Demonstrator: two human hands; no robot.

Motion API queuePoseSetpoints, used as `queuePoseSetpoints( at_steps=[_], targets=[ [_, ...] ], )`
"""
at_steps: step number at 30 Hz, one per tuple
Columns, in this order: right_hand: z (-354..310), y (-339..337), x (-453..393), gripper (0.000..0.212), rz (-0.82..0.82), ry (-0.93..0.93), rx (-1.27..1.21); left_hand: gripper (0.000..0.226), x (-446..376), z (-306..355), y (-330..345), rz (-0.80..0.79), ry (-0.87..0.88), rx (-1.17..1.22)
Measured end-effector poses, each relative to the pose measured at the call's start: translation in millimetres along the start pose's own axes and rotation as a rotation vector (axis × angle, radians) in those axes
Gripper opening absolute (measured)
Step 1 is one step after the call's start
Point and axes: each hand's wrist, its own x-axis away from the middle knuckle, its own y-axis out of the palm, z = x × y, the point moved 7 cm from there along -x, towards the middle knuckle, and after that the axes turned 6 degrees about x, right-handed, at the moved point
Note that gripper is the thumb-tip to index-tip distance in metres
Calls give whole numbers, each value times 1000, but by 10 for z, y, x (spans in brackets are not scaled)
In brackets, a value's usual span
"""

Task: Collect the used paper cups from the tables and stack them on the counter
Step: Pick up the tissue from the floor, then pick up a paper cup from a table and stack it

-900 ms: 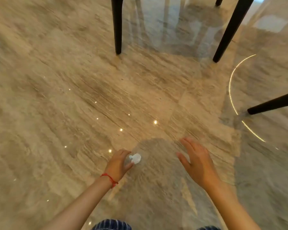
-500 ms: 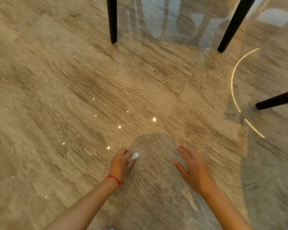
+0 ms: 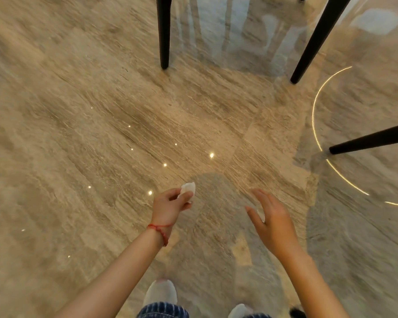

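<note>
I see my left hand [image 3: 170,206] pinching a small white scrap [image 3: 189,188] above the floor [image 3: 78,145], which I judge is stray litter cleared mid-collection. My right hand [image 3: 271,222] hovers beside it with fingers spread, holding nothing. No cups or counter are in view, so next I must stand and find a table. The floor is glossy beige stone, mirroring ceiling lights; dark legs [image 3: 163,33] stand beyond.
</note>
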Motion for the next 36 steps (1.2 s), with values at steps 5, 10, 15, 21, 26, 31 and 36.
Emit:
queuePoseSetpoints(
  at_steps=[5, 10, 15, 21, 26, 31, 36],
  targets=[
    [-513, -667, 272, 41, 36, 21, -11, 10, 646, 708, -127, 9, -24, 53],
    [-1075, -1481, 612, 44, 68, 32, 12, 10, 1398, 1490, -246, 18, -37, 56],
    [-1667, -2400, 961, 45, 130, 27, 48, 7, 2166, 2343, -265, -6, -17, 68],
    [-2321, -3514, 1358, 47, 216, 15, 36, 6, 3022, 3338, -191, -33, 41, 138],
    [-2689, -4245, 1602, 48, 279, 51, -40, 3, 3449, 4024, -86, -92, 86, 157],
    [-2890, -4839, 1768, 48, 386, 124, -211, 7, 3724, 4626, 137, -191, 124, 171],
    [-2870, -5225, 1917, 46, 516, 211, -331, 8, 3915, 5017, 461, -309, 169, 115]
  ],
)
